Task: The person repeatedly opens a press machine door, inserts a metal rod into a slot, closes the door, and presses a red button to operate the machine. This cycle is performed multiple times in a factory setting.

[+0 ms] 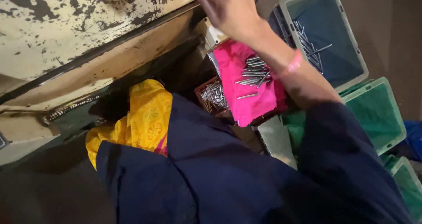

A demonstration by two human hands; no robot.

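Worn cream machine (66, 26) above pink cloth (250, 94).

1. The right hand (224, 6) is blurred, its fingers cut off by the top edge.
2. The left hand is out of view.
3. The forearm hides part of the pins (254, 72) on the pink cloth (246, 105).
4. The green bins (378, 112) run off the right edge.
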